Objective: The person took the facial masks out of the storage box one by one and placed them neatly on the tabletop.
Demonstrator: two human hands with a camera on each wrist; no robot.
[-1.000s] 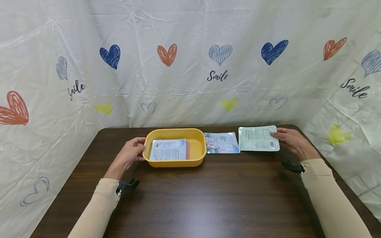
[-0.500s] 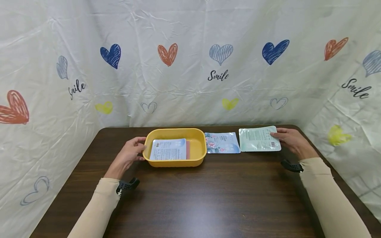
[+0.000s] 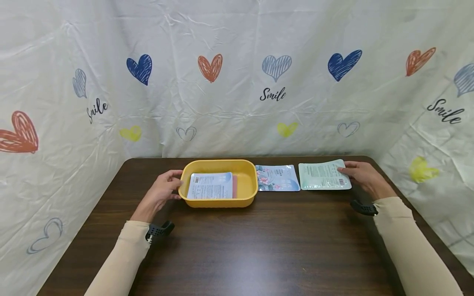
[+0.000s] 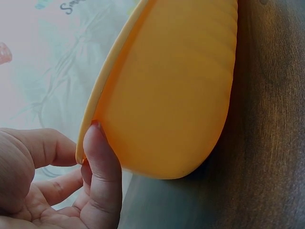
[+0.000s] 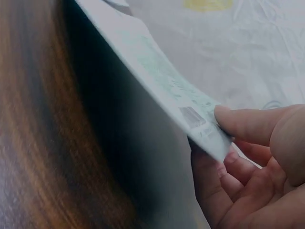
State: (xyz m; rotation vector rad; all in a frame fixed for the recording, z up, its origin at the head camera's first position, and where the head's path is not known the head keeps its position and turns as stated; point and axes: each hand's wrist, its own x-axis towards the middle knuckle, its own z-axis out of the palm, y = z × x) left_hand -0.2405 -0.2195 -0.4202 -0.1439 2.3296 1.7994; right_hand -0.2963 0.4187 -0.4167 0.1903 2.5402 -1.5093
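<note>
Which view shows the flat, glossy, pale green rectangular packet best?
The head view: it shows the flat, glossy, pale green rectangular packet nearly whole, its printed side visible. The right wrist view shows it closer but steeply slanted, pinched by the right hand. The left wrist view doesn't show it.

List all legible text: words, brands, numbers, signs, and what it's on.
"Smile", three times in the head view, on the white cloth; partly cut off in the left wrist view.
Green packet: print and barcode too small or blurred to read.
Floral packet: characters too small to read.
Blue-white packet in the yellow tray: print too small to read.
</note>
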